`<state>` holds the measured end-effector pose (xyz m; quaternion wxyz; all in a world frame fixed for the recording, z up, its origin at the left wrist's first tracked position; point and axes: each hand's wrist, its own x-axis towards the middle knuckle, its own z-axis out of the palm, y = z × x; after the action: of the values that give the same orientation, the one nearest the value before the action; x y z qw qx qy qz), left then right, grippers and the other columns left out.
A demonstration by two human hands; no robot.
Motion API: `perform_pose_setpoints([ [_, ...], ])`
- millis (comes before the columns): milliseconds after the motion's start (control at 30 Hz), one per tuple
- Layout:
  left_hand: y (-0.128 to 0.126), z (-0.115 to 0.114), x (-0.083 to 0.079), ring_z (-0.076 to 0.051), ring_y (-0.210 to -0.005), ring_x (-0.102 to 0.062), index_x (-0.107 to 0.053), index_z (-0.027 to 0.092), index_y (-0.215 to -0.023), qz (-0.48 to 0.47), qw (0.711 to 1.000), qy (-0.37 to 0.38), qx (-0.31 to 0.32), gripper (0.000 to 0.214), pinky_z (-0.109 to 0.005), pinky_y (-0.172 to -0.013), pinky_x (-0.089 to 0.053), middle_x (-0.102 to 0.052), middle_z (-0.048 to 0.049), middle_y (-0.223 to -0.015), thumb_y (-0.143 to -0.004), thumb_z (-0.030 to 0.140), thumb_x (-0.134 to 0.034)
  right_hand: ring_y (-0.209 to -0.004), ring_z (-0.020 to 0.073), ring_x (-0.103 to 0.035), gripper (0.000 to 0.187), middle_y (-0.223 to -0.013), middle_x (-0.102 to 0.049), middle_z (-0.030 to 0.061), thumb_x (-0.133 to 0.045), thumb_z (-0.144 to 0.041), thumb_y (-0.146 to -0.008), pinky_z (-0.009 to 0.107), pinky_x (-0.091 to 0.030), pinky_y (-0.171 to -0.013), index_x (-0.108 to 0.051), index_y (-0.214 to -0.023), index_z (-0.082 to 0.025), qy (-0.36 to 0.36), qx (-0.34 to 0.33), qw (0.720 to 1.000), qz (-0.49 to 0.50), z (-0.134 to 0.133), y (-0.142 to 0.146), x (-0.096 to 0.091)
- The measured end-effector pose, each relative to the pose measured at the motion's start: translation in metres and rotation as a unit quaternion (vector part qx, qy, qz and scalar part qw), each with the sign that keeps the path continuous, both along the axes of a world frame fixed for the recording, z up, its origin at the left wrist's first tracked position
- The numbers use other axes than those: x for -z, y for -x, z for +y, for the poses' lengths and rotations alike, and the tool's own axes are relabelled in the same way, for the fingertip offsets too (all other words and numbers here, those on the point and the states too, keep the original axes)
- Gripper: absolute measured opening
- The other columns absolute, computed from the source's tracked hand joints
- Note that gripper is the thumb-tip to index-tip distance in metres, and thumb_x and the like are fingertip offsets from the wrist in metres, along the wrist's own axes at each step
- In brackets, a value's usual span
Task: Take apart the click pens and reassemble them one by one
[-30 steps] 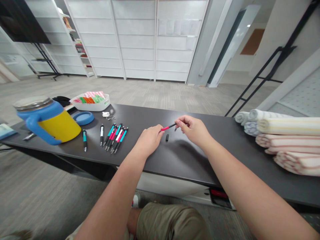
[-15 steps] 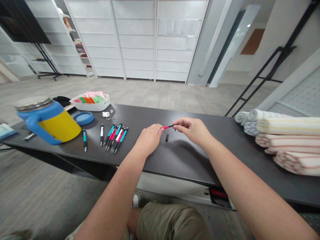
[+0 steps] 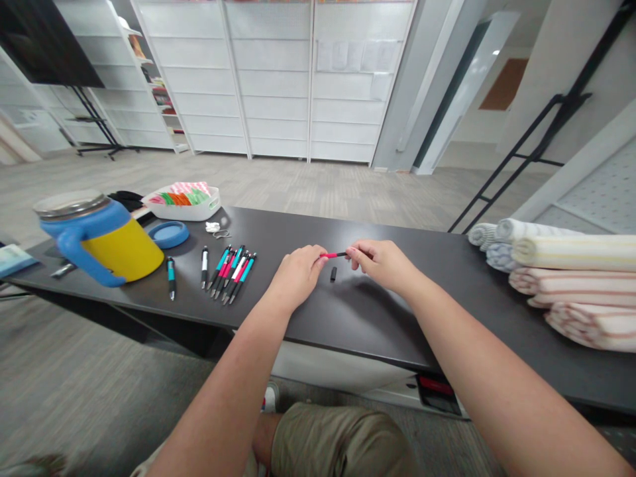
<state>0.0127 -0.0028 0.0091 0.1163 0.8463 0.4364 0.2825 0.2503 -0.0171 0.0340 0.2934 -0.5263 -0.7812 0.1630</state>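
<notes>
Both my hands hold one red and black pen (image 3: 334, 255) just above the dark table (image 3: 358, 311). My left hand (image 3: 298, 275) pinches its red end. My right hand (image 3: 380, 262) is closed around the black end, and most of that end is hidden in the fingers. A small black pen part (image 3: 333, 273) lies on the table right under the pen, between my hands. To the left, a bunch of several teal, red and black pens (image 3: 231, 268) lies in a row.
A yellow jug with a blue handle and lid (image 3: 102, 242) stands at the far left, next to a blue round lid (image 3: 167, 234). A white tray of coloured packets (image 3: 181, 199) sits behind. Rolled and folded striped towels (image 3: 571, 271) fill the right end.
My right hand has slid left along the pen, closing the gap to my left hand. The pen went from tilted to nearly level.
</notes>
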Motion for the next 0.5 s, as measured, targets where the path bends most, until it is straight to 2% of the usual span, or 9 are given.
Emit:
perform_pose_setpoints([
  [67, 0.0000, 0.0006, 0.0006, -0.021, -0.104, -0.065, -0.063, 0.025, -0.113, 0.000, 1.000, -0.002, -0.006, 0.023, -0.034, -0.094, -0.049, -0.070, -0.0054, -0.109, -0.107, 0.033, -0.042, -0.064, 0.0158, -0.062, 0.031, -0.084, -0.075, 0.0031, -0.058, -0.049, -0.098, 0.030, -0.046, -0.065, -0.073, -0.105, -0.023, 0.009, -0.006, 1.000, 0.014, 0.0008, 0.0000, 0.0016],
  [133, 0.0002, 0.0014, 0.0013, -0.021, -0.103, -0.065, -0.063, 0.025, -0.112, -0.001, 1.000, -0.006, -0.010, 0.022, -0.034, -0.093, -0.048, -0.070, -0.0050, -0.108, -0.107, 0.032, -0.043, -0.066, 0.0159, -0.062, 0.033, -0.088, -0.076, 0.0037, -0.065, -0.048, -0.094, 0.030, -0.046, -0.066, -0.071, -0.116, -0.023, 0.008, -0.008, 1.000, 0.022, 0.0015, -0.0001, 0.0028],
  [300, 0.0004, 0.0019, 0.0022, -0.022, -0.103, -0.065, -0.063, 0.025, -0.111, 0.010, 1.000, -0.008, -0.006, 0.021, -0.034, -0.093, -0.048, -0.070, -0.0049, -0.107, -0.106, 0.032, -0.044, -0.062, 0.0148, -0.057, 0.026, -0.074, -0.070, 0.0004, -0.061, -0.044, -0.097, 0.029, -0.040, -0.062, -0.075, -0.100, -0.023, -0.008, -0.018, 1.000, -0.008, 0.0016, -0.0001, 0.0010],
  [400, 0.0002, 0.0010, 0.0018, -0.022, -0.102, -0.065, -0.063, 0.025, -0.111, 0.016, 1.000, -0.008, -0.005, 0.021, -0.035, -0.092, -0.048, -0.070, -0.0051, -0.107, -0.106, 0.032, -0.045, -0.060, 0.0145, -0.056, 0.035, -0.071, -0.069, 0.0009, -0.053, -0.045, -0.101, 0.029, -0.039, -0.062, -0.074, -0.086, -0.022, -0.006, -0.023, 0.999, -0.032, 0.0007, 0.0005, -0.0009],
  [433, 0.0001, 0.0006, 0.0015, -0.022, -0.102, -0.065, -0.063, 0.025, -0.111, 0.017, 1.000, -0.007, -0.006, 0.021, -0.035, -0.092, -0.048, -0.070, -0.0051, -0.107, -0.106, 0.032, -0.045, -0.061, 0.0146, -0.056, 0.037, -0.072, -0.070, 0.0014, -0.051, -0.045, -0.102, 0.029, -0.039, -0.063, -0.073, -0.085, -0.022, -0.004, -0.024, 0.999, -0.034, 0.0004, 0.0008, -0.0009],
  [500, 0.0000, -0.0001, 0.0009, -0.022, -0.103, -0.065, -0.063, 0.025, -0.112, 0.017, 1.000, -0.005, -0.008, 0.020, -0.035, -0.093, -0.048, -0.070, -0.0052, -0.108, -0.106, 0.031, -0.045, -0.062, 0.0149, -0.058, 0.031, -0.080, -0.073, 0.0023, -0.055, -0.047, -0.100, 0.029, -0.041, -0.063, -0.074, -0.097, -0.023, 0.002, -0.022, 1.000, -0.022, -0.0001, 0.0015, 0.0001],
])
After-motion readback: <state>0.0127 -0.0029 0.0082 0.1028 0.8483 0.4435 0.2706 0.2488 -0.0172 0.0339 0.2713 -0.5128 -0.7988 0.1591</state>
